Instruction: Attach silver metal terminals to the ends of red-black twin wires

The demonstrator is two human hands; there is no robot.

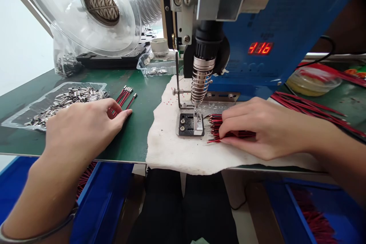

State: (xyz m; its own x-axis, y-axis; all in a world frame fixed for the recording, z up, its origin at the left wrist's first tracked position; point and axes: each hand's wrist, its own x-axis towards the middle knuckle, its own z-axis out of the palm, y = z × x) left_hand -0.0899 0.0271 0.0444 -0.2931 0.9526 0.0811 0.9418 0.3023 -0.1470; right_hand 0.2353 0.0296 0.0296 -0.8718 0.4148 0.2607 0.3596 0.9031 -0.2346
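Note:
My left hand (85, 122) is curved over the green table at left, its thumb and fingers bent round red-and-black wires. Silver metal caps tip these wires (124, 94), which stick out beyond the fingers, and one capped wire (132, 101) lies apart by the thumb. My right hand (251, 127) pinches the end of a red-and-black wire (214, 141) at the near side of a wire bundle (215, 121). That bundle rests on white cloth (168, 152), partly hidden by the hand. Left of it stands the machine's small black base plate (187, 125), under a spring-wrapped press head (200, 80).
A clear tray (14, 120) of loose metal caps lies at left. Behind are a clear reel (68, 4) and a smaller plastic tray (143, 63). The blue machine (251, 72) shows red digits. More wires (311, 110) lie at right; blue bins (111, 190) are below the table.

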